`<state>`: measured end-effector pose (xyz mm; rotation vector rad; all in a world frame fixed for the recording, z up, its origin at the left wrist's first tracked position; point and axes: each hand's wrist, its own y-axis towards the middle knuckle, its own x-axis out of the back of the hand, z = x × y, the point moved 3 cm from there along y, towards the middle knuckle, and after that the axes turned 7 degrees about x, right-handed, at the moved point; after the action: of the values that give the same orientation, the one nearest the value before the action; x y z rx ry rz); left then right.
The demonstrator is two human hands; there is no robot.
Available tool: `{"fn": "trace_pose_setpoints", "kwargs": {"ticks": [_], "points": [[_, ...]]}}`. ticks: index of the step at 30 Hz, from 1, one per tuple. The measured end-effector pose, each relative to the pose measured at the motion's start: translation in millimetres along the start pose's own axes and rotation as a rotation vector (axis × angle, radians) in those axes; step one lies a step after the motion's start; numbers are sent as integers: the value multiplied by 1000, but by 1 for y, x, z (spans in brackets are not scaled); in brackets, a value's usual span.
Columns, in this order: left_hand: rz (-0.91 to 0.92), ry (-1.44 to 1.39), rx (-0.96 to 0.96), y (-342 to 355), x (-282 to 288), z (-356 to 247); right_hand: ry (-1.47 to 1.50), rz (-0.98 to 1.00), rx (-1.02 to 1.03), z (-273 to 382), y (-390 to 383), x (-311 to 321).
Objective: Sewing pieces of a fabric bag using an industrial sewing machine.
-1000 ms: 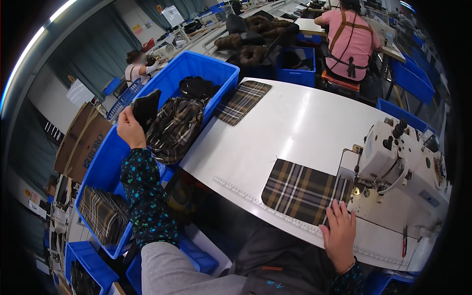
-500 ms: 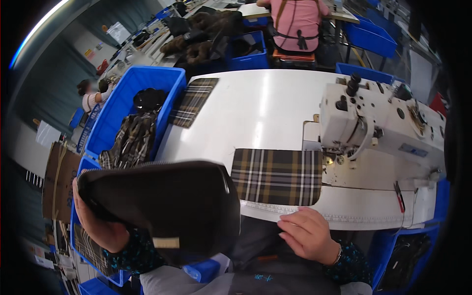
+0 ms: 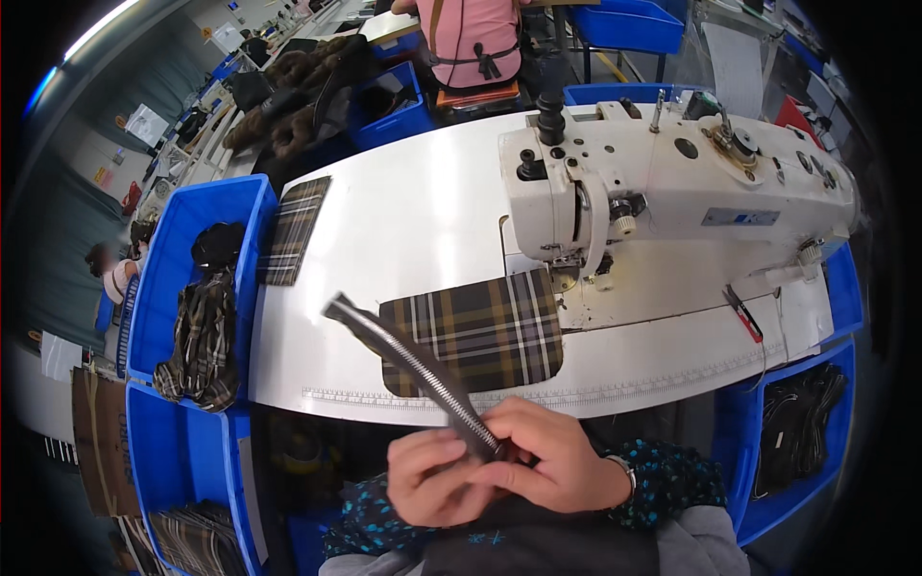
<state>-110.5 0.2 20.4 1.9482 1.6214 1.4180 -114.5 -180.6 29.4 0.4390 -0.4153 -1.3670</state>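
Observation:
Both my hands are closed on one end of a dark piece with a metal zipper (image 3: pixel 421 372) along it, seen nearly edge-on. My left hand (image 3: pixel 434 478) pinches its lower end from the left, while my right hand (image 3: pixel 549 455) grips the same end from the right. The far end points up and left over the table. Behind it lies a plaid fabric panel (image 3: pixel 490 331), flat on the white table (image 3: pixel 384 230) and partly covered by the zippered piece. The panel's right edge is close to the needle area of a white sewing machine (image 3: pixel 672 178).
Thread snips (image 3: pixel 744 315) with red handles lie right of the panel. A second plaid panel (image 3: pixel 296 230) rests at the table's left edge. Blue bins (image 3: pixel 154 288) with fabric pieces stand left; another bin (image 3: pixel 744 480) holds dark pieces at right. A person in pink (image 3: pixel 473 38) sits beyond.
The dark zippered piece has turned from broadside to edge-on and moved right. My right hand, holding nothing before, has closed on it beside my left. The whole view has shifted to the right.

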Motion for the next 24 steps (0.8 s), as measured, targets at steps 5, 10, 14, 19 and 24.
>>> {"fn": "trace_pose_setpoints", "kwargs": {"ticks": [5,10,14,19,24], "points": [[-21,149,-68,1,1,13,-26,119,-259,-25,-8,25],[410,381,-28,51,5,-9,-137,378,107,-17,-10,14],[692,263,15,69,19,-14,-11,431,26,-9,-10,18],[1140,-398,394,47,10,-1,219,588,-242,-2,-20,18],[1162,-800,746,9,-2,4,259,626,-154,-3,-27,14]]}}
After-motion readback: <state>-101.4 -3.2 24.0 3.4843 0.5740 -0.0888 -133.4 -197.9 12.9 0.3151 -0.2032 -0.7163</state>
